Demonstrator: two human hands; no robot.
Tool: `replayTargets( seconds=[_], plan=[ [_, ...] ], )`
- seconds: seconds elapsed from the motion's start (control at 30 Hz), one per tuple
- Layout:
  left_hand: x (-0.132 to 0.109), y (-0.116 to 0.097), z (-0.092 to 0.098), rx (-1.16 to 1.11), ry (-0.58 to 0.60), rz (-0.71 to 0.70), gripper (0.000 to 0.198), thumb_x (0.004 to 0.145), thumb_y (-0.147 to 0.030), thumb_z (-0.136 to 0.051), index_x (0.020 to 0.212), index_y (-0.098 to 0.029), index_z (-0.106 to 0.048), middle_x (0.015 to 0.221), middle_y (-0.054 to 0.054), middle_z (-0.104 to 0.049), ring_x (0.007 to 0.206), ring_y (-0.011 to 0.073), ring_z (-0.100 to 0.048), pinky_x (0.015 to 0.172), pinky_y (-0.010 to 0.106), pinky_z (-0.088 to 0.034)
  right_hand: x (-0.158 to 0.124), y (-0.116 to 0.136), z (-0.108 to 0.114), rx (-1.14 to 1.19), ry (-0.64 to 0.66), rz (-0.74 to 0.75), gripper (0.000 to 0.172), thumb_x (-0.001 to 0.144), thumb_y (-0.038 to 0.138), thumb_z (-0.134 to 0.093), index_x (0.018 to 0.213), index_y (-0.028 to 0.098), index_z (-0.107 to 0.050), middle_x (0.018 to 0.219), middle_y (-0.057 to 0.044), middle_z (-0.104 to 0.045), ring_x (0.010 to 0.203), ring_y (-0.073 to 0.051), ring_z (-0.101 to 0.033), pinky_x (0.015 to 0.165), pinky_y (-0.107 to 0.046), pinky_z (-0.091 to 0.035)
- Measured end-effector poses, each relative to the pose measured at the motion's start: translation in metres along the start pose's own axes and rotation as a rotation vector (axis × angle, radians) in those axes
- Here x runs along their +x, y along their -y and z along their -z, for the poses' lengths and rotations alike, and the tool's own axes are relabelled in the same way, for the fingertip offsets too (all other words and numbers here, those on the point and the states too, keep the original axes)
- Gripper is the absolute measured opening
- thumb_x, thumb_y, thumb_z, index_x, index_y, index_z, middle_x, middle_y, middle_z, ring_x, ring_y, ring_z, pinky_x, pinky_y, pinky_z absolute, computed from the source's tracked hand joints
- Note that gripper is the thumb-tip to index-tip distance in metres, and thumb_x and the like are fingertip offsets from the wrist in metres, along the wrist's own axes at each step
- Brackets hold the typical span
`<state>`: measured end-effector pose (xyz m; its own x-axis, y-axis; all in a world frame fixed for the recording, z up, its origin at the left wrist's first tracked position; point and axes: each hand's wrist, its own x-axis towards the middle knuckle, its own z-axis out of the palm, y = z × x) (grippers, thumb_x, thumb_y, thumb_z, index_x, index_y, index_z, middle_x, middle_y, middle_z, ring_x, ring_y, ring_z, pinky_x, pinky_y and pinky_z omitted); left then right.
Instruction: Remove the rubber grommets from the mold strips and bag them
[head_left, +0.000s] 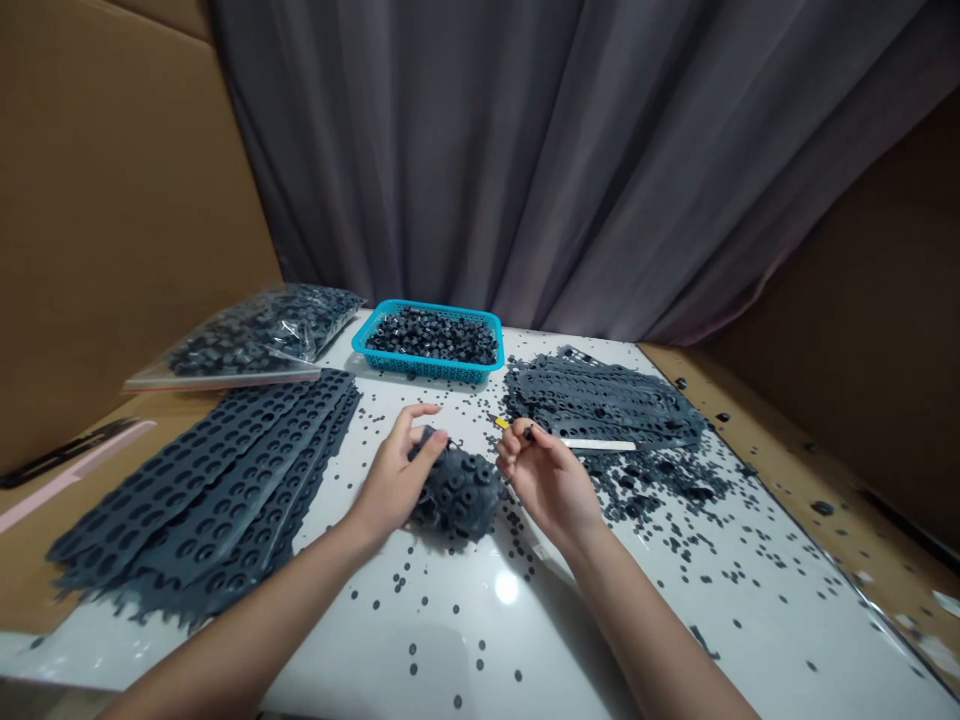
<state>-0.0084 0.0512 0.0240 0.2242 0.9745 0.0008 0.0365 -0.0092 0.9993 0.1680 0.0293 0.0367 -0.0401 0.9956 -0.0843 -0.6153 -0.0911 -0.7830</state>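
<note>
My left hand (pixel 394 465) grips a dark grey rubber sheet (pixel 461 495) that is curled over, its round ring-shaped studs facing up and outward. Just right of it, my right hand (pixel 547 475) is closed with a small black rubber piece (pixel 529 433) between thumb and fingers. Part of the curled sheet lies behind my left fingers. Close behind my right hand lie a white strip (pixel 600 445) and something with a yellow end (pixel 501 423), partly covered by the fingers.
A blue basket (pixel 427 368) full of small black pieces stands at the back. On the left are a clear bag (pixel 255 330) of such pieces and stacked rubber sheets (pixel 217 490). Punched sheets (pixel 600 395) are piled at right. Small dark discs litter the white table (pixel 360 660).
</note>
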Motion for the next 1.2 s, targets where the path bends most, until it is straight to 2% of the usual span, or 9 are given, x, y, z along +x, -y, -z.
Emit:
replayTargets(
  seconds=[0.17, 0.33, 0.47, 0.67, 0.8, 0.87, 0.97, 1.07, 1.2],
  plan=[
    [0.022, 0.005, 0.021, -0.045, -0.333, -0.073, 0.039, 0.081, -0.039, -0.058, 0.113, -0.022, -0.044, 0.084, 0.002, -0.064, 0.079, 0.0180, -0.063, 0.070, 0.028, -0.048, 0.011, -0.002, 0.017, 0.250, -0.199, -0.205, 0.017, 0.067, 0.011, -0.048, 0.080, 0.019, -0.054, 0.074, -0.004, -0.057, 0.064, -0.015, -0.055, 0.056, -0.026, -0.051],
    [0.034, -0.008, 0.043, -0.078, -0.556, -0.429, 0.041, 0.080, -0.024, -0.061, 0.115, -0.024, -0.040, 0.110, 0.006, -0.062, 0.106, 0.0169, -0.058, 0.095, 0.034, -0.042, 0.010, -0.001, 0.021, 0.322, -0.129, -0.269, 0.028, 0.069, 0.012, -0.047, 0.095, 0.013, -0.055, 0.094, -0.012, -0.062, 0.079, -0.016, -0.063, 0.067, -0.026, -0.056],
    [0.027, -0.016, 0.035, -0.070, -0.460, -0.627, 0.054, 0.078, -0.024, -0.065, 0.122, -0.027, -0.033, 0.114, 0.006, -0.057, 0.112, 0.0179, -0.054, 0.098, 0.034, -0.040, 0.006, 0.004, 0.012, 0.389, -0.119, -0.309, 0.038, 0.077, 0.018, -0.043, 0.112, 0.008, -0.047, 0.109, -0.018, -0.060, 0.093, -0.019, -0.063, 0.074, -0.027, -0.056],
    [0.008, 0.002, -0.001, -0.156, -0.220, -0.336, 0.050, 0.079, -0.022, -0.062, 0.120, -0.026, -0.035, 0.112, 0.007, -0.056, 0.107, 0.0174, -0.055, 0.095, 0.035, -0.043, 0.004, 0.009, 0.008, 0.326, -0.088, -0.305, 0.032, 0.083, 0.024, -0.039, 0.109, 0.009, -0.049, 0.099, -0.014, -0.062, 0.093, -0.017, -0.062, 0.074, -0.027, -0.052],
    [0.000, 0.010, -0.011, -0.161, -0.106, -0.178, 0.052, 0.077, -0.020, -0.063, 0.119, -0.026, -0.034, 0.108, 0.006, -0.058, 0.104, 0.0173, -0.057, 0.093, 0.035, -0.043, 0.003, 0.005, 0.012, -0.063, -0.088, -0.083, 0.013, 0.081, 0.028, -0.049, 0.078, 0.017, -0.055, 0.053, 0.005, -0.039, 0.044, -0.008, -0.038, 0.046, -0.022, -0.037],
    [-0.004, 0.009, -0.013, -0.172, -0.041, -0.134, 0.053, 0.076, -0.019, -0.063, 0.119, -0.025, -0.034, 0.108, 0.007, -0.059, 0.104, 0.0179, -0.057, 0.093, 0.035, -0.043, -0.002, 0.003, 0.011, -0.447, -0.120, 0.115, 0.020, 0.080, 0.034, -0.053, 0.068, 0.018, -0.052, 0.049, 0.007, -0.028, 0.043, -0.008, -0.026, 0.044, -0.023, -0.027],
    [-0.009, 0.006, -0.015, -0.196, 0.032, -0.088, 0.052, 0.077, -0.019, -0.063, 0.120, -0.025, -0.034, 0.110, 0.007, -0.060, 0.104, 0.0187, -0.058, 0.093, 0.035, -0.042, -0.011, 0.001, 0.006, -1.121, -0.053, 0.373, 0.022, 0.079, 0.039, -0.057, 0.072, 0.018, -0.055, 0.052, 0.005, -0.035, 0.049, -0.010, -0.033, 0.050, -0.024, -0.025],
    [-0.014, 0.005, -0.017, -0.205, 0.105, -0.022, 0.049, 0.081, -0.023, -0.060, 0.122, -0.024, -0.033, 0.106, 0.007, -0.063, 0.099, 0.0199, -0.061, 0.088, 0.034, -0.045, -0.016, 0.001, 0.002, -1.570, 0.098, 0.398, 0.025, 0.078, 0.043, -0.058, 0.084, 0.019, -0.054, 0.057, 0.003, -0.047, 0.052, -0.012, -0.042, 0.052, -0.023, -0.023],
    [-0.016, 0.007, -0.018, -0.177, 0.190, 0.052, 0.046, 0.084, -0.029, -0.056, 0.124, -0.023, -0.034, 0.097, 0.007, -0.068, 0.091, 0.0201, -0.063, 0.081, 0.031, -0.046, -0.016, 0.001, 0.003, -1.773, 0.112, 0.285, 0.027, 0.082, 0.047, -0.052, 0.082, 0.021, -0.051, 0.059, 0.001, -0.054, 0.052, -0.013, -0.045, 0.051, -0.023, -0.019]
  ],
)
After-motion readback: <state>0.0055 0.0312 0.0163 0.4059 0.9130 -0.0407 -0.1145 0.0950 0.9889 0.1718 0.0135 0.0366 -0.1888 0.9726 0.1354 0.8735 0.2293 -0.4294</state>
